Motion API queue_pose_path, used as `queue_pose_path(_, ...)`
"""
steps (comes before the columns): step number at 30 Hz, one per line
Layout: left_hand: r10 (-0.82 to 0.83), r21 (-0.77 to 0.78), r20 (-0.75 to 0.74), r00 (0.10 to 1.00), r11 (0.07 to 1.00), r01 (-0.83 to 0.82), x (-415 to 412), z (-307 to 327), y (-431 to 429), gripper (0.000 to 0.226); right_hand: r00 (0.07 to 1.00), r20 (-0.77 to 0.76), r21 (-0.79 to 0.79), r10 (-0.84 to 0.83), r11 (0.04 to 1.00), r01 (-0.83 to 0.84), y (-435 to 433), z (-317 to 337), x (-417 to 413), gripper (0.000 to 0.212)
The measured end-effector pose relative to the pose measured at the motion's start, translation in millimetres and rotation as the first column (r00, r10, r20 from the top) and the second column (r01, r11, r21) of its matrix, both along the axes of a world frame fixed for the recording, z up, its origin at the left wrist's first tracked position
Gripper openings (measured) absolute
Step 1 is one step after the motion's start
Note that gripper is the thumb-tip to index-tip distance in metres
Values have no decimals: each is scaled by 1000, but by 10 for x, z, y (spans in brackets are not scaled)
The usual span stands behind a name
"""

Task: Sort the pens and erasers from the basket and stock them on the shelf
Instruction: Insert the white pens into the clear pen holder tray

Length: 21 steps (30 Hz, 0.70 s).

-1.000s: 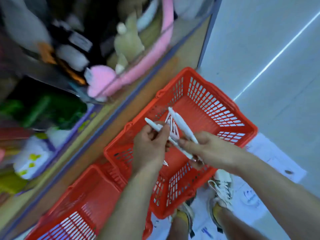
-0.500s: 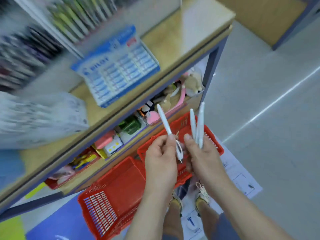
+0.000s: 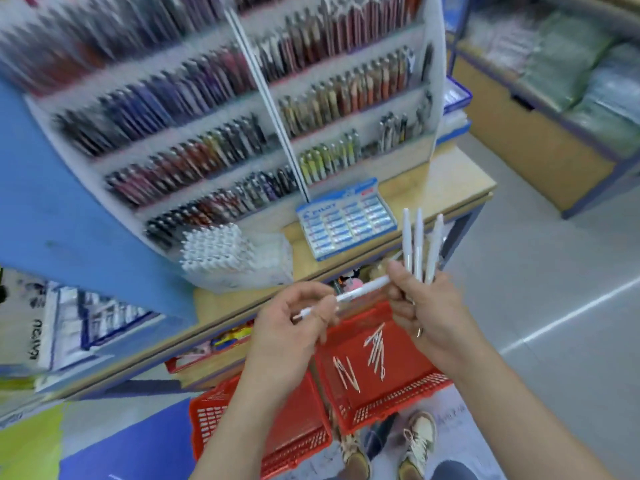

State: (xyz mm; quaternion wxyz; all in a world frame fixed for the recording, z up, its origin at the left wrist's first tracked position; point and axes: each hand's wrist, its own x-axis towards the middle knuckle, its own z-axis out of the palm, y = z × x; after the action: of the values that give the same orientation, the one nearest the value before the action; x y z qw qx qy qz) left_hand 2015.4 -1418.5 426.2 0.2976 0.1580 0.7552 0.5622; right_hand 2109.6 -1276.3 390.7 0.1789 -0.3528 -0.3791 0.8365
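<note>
Your left grip [image 3: 294, 323] pinches one white pen [image 3: 360, 289], held nearly level between thumb and fingertips, its far end reaching toward your right hand. Your right grip [image 3: 429, 306] is closed around three white pens [image 3: 419, 244] that stand upright and fan slightly apart above your fingers; whether the level pen's tip also touches your right fingers you cannot tell from this angle.

Below your hands, on the floor, sit two red baskets side by side. More white pens [image 3: 375, 348] lie loose on the bottom of the right-hand basket [image 3: 398, 400], in two small clusters. The left-hand basket [image 3: 242, 420] is partly hidden behind your left forearm. Your shoes [image 3: 420, 434] show just this side of the baskets.

Ahead of you, the wooden shelf [image 3: 457, 181] carries a tiered pen display [image 3: 242, 126], blurred by motion, with rows of dark, red, purple and yellow-green pens. In front of the display, a blue-and-white eraser box [image 3: 346, 220] lies on the shelf, and to its left stands a block of white-capped pens [image 3: 214, 251] packed upright. A lower shelf behind your hands holds small colourful items, too blurred to name.
</note>
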Motion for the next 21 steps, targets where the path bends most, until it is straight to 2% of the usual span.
queue_pose_path(3, 142, 121, 109, 984, 980, -155, -223, 223, -184, 6, 1000, -7, -56, 14, 998, -14, -189, 74, -201, 20)
queue_pose_path(6, 177, 162, 79, 981, 969, -188, -475, 352, -358, 8, 998, 31, -6, 55, 998, -55, -374, 102, -424, 20)
queue_pose_path(9, 177, 137, -6, 984, 975, -175, -727, 457, -519, 10, 991, 58, 60, 120, 990, -124, -525, 109, -651, 20)
queue_pose_path(12, 247, 153, -84, 965, 961, -232, -981, 533, -609, 8, 981, 116, 149, 158, 973, -175, -621, 92, -866, 27)
queue_pose_path(17, 274, 64, -323, 906, 961, -268, -1453, 504, -576, 14, 959, 263, 280, 108, 942, -183, -600, -47, -1071, 29)
queue_pose_path(19, 266, 10, -394, 880, 958, -286, -1610, 440, -503, 18, 948, 308, 283, 82, 943, -174, -571, -138, -1125, 27)
queue_pose_path(21, 225, -52, -474, 851, 958, -282, -1724, 352, -407, 12, 936, 344, 269, 72, 948, -172, -533, -244, -1202, 25)
